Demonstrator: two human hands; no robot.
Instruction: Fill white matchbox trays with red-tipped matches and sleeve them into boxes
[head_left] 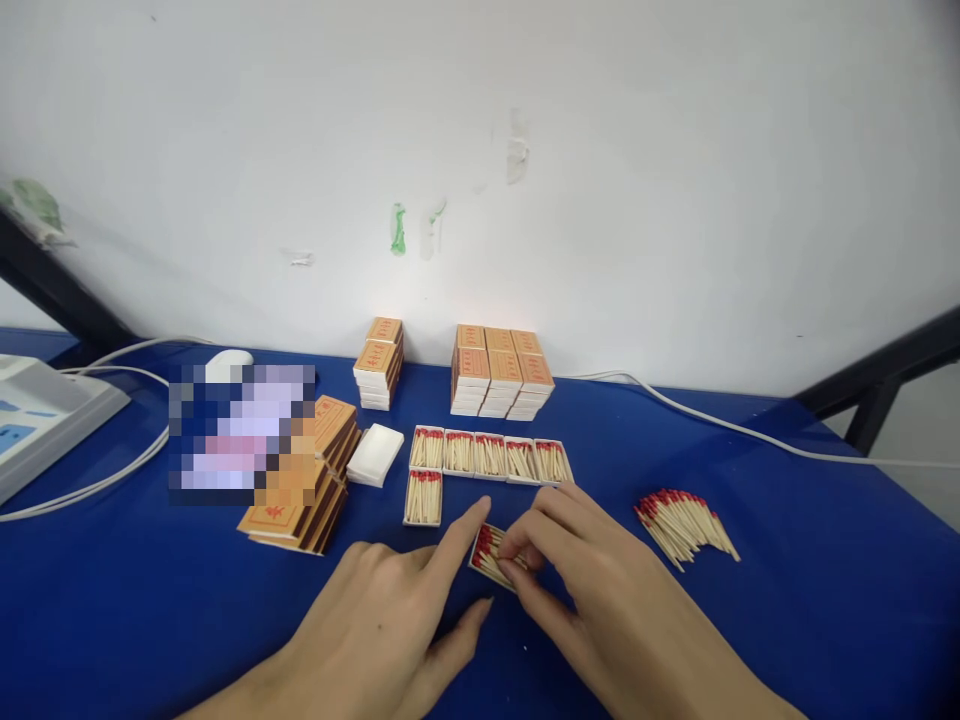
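A small matchbox tray [487, 568] filled with red-tipped matches [487, 545] lies tilted on the table between my hands. My left hand [382, 610] is at its left side, index finger stretched towards the tray's far corner, thumb apart, with nothing held. Over the tray's right part, my right hand [585, 570] has thumb and fingers pinched together on matches; the fingers hide how many. Just beyond stand several filled match trays [490, 456] in a row, with one more filled tray [424, 498] in front at the left. A loose pile of matches [686, 525] lies to the right.
Stacked matchboxes [504, 370] stand near the wall, beside a smaller stack [379, 365]. At the left are orange matchbox sleeves [296, 500], white trays [375, 455], a blurred-out object [247, 430] and a white device [52, 415]. A white cable [697, 425] crosses the blue table.
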